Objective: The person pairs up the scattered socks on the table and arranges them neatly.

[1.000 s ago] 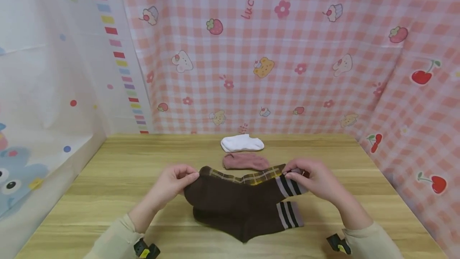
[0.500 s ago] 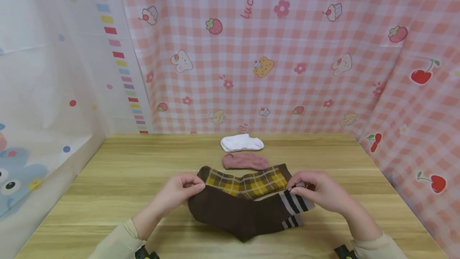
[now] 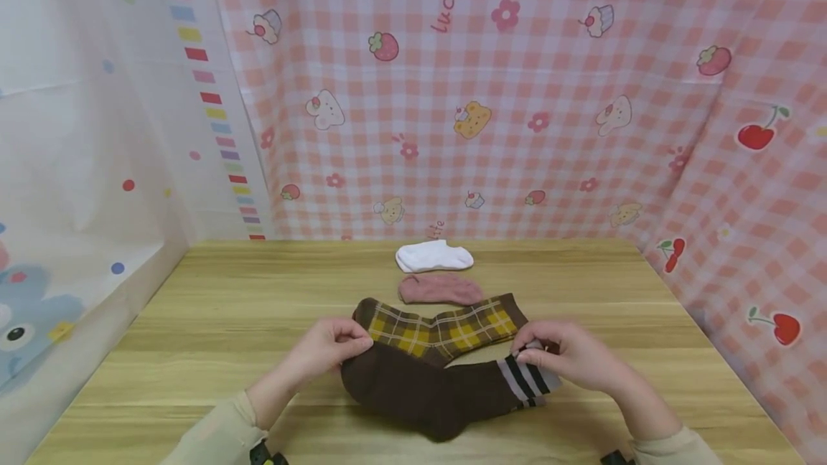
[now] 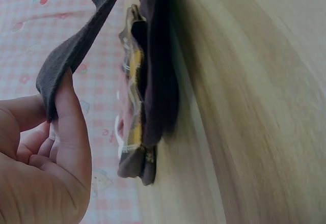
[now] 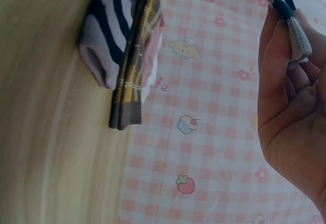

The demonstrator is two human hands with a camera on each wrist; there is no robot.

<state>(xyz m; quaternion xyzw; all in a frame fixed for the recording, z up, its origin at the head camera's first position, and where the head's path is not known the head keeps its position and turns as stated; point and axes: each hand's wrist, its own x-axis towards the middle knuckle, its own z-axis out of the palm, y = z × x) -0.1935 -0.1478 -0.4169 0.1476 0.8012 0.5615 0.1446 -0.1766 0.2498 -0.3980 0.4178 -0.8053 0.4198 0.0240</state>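
A dark brown sock (image 3: pixel 420 390) with a grey-and-black striped cuff is stretched sideways between both hands. My left hand (image 3: pixel 323 350) pinches its toe end, and my right hand (image 3: pixel 575 357) pinches the cuff. Both wrist views show this sock raised above the table. A second brown striped sock (image 4: pixel 162 81) lies flat below; in the head view the held one covers most of it, leaving only a bit of striped cuff (image 3: pixel 533 402). Just beyond lie yellow-and-brown plaid socks (image 3: pixel 413 332), paired one on the other.
Behind the plaid socks lie folded dusty-pink socks (image 3: pixel 441 289), then white ankle socks (image 3: pixel 434 257), in a row toward the back of the wooden table (image 3: pixel 194 350). A pink checked cloth (image 3: pixel 426 163) hangs along the back edge.
Both hands have drawn the upper brown sock toward the person and over the lower one. More of the plaid socks now shows. The pink and white socks stay put.
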